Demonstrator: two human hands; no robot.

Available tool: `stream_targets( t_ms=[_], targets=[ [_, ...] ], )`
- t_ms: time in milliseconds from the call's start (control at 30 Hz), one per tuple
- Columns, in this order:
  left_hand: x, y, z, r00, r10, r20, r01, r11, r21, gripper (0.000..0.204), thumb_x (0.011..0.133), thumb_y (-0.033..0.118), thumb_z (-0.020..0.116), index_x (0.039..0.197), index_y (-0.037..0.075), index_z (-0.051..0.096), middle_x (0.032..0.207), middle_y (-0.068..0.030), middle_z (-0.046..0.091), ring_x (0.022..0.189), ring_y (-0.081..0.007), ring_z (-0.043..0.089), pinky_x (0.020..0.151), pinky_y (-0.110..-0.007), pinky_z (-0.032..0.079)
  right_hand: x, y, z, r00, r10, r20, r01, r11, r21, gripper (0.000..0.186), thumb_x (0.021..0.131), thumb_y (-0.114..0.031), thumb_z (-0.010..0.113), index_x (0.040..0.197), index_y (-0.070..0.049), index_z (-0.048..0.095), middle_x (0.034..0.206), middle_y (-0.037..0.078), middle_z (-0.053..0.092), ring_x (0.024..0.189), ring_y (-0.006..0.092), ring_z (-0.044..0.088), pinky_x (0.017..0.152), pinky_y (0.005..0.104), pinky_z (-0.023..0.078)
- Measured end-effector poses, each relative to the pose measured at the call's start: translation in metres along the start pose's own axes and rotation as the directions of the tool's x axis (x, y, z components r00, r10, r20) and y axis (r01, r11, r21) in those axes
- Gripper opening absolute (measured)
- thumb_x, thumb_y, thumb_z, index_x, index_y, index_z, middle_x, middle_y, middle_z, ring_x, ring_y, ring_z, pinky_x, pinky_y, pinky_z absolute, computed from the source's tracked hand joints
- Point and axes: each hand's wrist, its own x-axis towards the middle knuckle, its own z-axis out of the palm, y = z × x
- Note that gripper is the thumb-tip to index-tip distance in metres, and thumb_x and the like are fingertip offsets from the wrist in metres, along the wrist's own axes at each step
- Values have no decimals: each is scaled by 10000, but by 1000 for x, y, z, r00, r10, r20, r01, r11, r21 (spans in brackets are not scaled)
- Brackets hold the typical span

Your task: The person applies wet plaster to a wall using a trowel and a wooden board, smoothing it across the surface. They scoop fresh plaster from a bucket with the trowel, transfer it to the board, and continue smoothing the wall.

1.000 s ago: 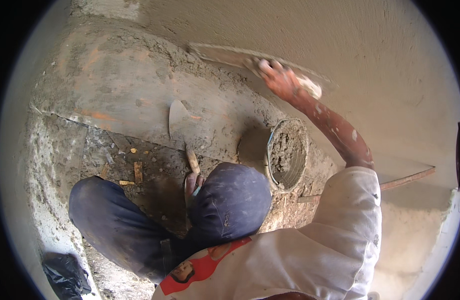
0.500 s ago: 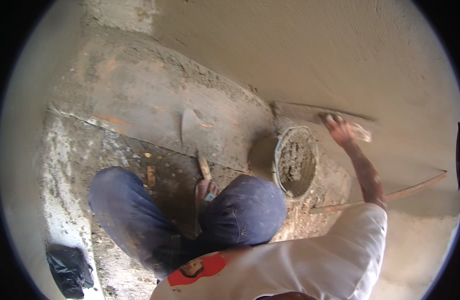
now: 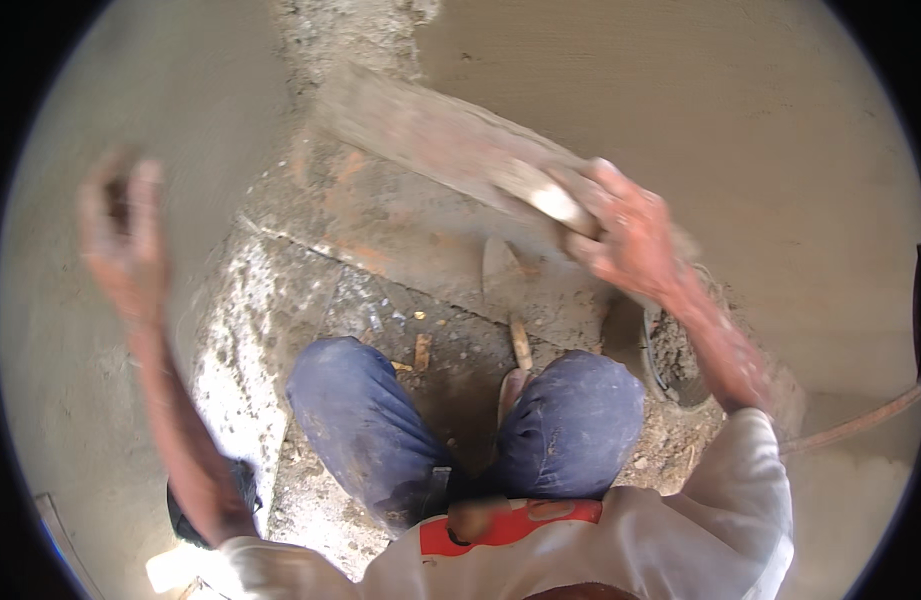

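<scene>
My right hand [image 3: 630, 235] is closed round the handle of a long wooden plastering float [image 3: 410, 130]. The float slants up and leftward over the ledge, blurred by motion. On the left, my left hand [image 3: 130, 235] is raised before the left wall, blurred, its fingers apart with nothing visible in them. A pointing trowel [image 3: 521, 345] lies between the float and my knees, blade pointing away. Below my right forearm stands a bucket [image 3: 648, 355] of grey mortar [image 3: 675, 350], partly covered by the arm.
Smoothed grey plaster covers the right wall [image 3: 730, 130] and left wall [image 3: 60, 350]. My bent knees [image 3: 570, 420] are over the rubble-strewn floor. A black plastic bag [image 3: 245, 485] lies beside my left forearm. A curved hose-like strip [image 3: 860, 420] runs at the right.
My right hand has brought the float from beside the bucket up and left, off the right wall. My left arm has come into view at the left. The whole view has shifted leftward.
</scene>
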Motion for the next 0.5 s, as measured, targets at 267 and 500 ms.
stream_targets(
  t_ms=[267, 500],
  targets=[
    [-106, 81, -19, 851, -44, 524, -29, 991, 129, 652, 782, 290, 917, 1282, 24, 594, 1227, -200, 614, 1085, -328, 646, 924, -438, 541, 91, -157, 136, 974, 199, -111, -37, 619, 785, 491, 825, -74, 827, 1171, 23, 492, 1099, 186, 659, 885, 212, 720, 631, 338, 602],
    [-114, 80, -47, 724, -98, 683, -233, 897, 376, 774, 807, 350, 872, 1356, -55, 507, 1373, -244, 536, 1186, -390, 579, 1008, -486, 477, 88, -228, 133, 924, 150, 351, -311, -238, 920, 498, 881, -17, 788, 1123, 63, 360, 1102, 241, 597, 805, 236, 719, 603, 331, 674]
  ],
)
